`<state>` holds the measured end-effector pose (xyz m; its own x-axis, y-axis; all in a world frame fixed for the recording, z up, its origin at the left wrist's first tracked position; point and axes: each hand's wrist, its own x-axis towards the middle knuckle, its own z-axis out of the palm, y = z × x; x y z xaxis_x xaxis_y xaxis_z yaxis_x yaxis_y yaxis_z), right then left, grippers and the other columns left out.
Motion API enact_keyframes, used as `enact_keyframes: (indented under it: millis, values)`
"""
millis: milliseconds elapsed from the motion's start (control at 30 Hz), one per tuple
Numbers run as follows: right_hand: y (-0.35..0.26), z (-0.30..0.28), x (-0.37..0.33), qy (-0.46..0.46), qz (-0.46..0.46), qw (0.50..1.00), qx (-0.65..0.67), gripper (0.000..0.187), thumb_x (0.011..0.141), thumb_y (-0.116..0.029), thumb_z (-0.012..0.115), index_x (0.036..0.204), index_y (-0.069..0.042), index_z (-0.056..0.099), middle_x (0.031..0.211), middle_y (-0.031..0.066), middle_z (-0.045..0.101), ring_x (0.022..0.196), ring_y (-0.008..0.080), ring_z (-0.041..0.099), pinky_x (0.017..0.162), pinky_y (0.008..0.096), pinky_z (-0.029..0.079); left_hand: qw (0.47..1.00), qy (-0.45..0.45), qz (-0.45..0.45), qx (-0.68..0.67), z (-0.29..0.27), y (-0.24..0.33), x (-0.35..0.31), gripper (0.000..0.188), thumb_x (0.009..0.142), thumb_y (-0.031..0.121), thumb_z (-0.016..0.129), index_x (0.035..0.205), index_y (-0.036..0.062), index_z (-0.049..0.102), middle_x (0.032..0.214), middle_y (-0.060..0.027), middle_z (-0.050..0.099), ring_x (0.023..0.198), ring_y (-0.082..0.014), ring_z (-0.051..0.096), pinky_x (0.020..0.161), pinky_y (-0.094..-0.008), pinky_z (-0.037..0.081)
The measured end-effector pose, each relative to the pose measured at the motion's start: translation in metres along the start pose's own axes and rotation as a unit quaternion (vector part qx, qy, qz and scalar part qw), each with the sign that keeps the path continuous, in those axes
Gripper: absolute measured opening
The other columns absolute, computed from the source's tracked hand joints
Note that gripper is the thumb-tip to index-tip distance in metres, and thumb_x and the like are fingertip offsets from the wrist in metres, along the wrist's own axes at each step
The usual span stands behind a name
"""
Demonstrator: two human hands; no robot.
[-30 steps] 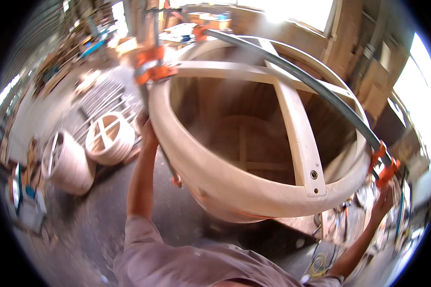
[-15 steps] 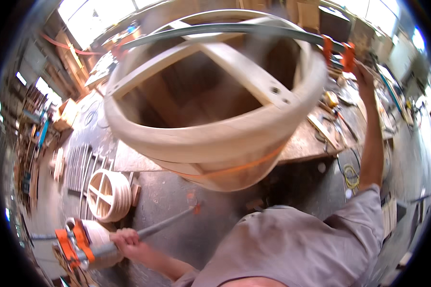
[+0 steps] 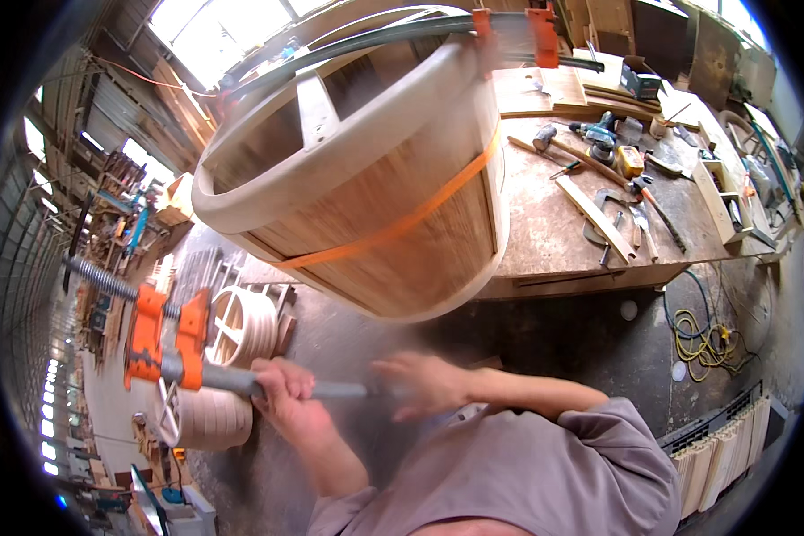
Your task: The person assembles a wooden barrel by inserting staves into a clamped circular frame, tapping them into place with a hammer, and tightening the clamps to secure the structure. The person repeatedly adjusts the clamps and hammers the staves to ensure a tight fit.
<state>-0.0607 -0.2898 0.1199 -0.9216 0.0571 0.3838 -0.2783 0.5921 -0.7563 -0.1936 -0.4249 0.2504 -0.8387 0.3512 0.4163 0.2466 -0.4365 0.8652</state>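
The person's left hand (image 3: 281, 393) is wrapped tight round the grey bar of a long bar clamp (image 3: 183, 344), just behind its 2 orange jaws, which sit close together near the threaded screw end out to the left. The right hand (image 3: 424, 384) is blurred at the other end of the bar; its fingers look spread and I cannot tell whether they have closed on the bar or only brush it.

Above and just ahead of the hands, the big round wooden tub (image 3: 375, 188) lies tipped on the edge of the surface (image 3: 563, 232), with an orange strap (image 3: 402, 223) running round its staves and a second orange clamp (image 3: 514, 36) already gripping its rim at the top.

To handle this well, I'd say the long clamp wants both hands firmly on it, 1 near the heavy jaw end and 1 well down the bar, so the weight does not swing. The jaws look too close together to span the tub, so they likely need sliding apart first. Keeping the bar clear of the strap and the tub's soft rim would avoid dents, and the tipped tub could roll if knocked.
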Motion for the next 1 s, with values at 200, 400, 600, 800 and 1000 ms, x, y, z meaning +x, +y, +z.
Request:
enact_keyframes:
  millis: [200,400,600,800,1000]
  values:
    - [0.000,0.011,-0.063,0.214,0.170,0.962,-0.004,0.034,0.076,-0.015,0.075,0.105,-0.004,0.060,0.093,0.0182,0.064,0.088,0.0382,0.062,0.075,0.0469,0.050,0.997,-0.015,-0.062,-0.052,0.105,0.010,-0.032,0.043,0.094,0.041,0.066,0.072,0.0134,0.041,0.061,0.0049,0.034,0.054,-0.0059,0.032,0.051,-0.0238,0.031]
    - [0.018,-0.059,-0.113,0.360,0.204,0.910,0.015,0.021,0.079,-0.014,0.074,0.072,-0.003,0.058,0.059,0.0181,0.058,0.049,0.0333,0.058,0.050,0.0392,0.046,0.943,-0.308,0.124,-0.025,0.161,0.012,-0.014,0.049,0.083,0.030,0.076,0.117,0.0013,0.054,0.102,-0.0106,0.056,0.095,-0.0213,0.054,0.084,-0.0377,0.045]
    - [0.042,-0.090,-0.154,0.455,0.232,0.856,0.072,0.026,0.088,-0.008,0.067,0.067,-0.001,0.052,0.053,-0.0013,0.042,0.050,0.0055,0.038,0.045,0.0270,0.032,0.686,-0.031,0.562,0.462,0.137,-0.009,0.150,0.039,0.091,0.037,0.064,0.105,0.0003,0.065,0.105,-0.0164,0.065,0.096,-0.0333,0.063,0.082,-0.0417,0.049]
    - [0.065,-0.083,-0.151,0.495,0.222,0.824,0.163,0.030,0.089,-0.002,0.062,0.066,-0.008,0.043,0.052,-0.0040,0.042,0.043,0.0037,0.039,0.040,0.0226,0.030,0.671,-0.107,0.578,0.451,0.128,-0.014,0.188,0.050,0.083,0.053,0.067,0.084,0.0034,0.069,0.075,-0.0120,0.068,0.068,-0.0312,0.066,0.063,-0.0395,0.051]
    - [0.062,-0.052,-0.099,0.481,0.205,0.828,0.205,0.031,0.088,0.002,0.059,0.066,-0.009,0.040,0.051,-0.0027,0.043,0.041,0.0045,0.039,0.039,0.0224,0.030,0.706,-0.169,0.569,0.386,0.030,-0.022,0.265,0.055,0.087,0.055,0.061,0.086,-0.0003,0.067,0.074,-0.0146,0.066,0.068,-0.0332,0.065,0.064,-0.0391,0.051]
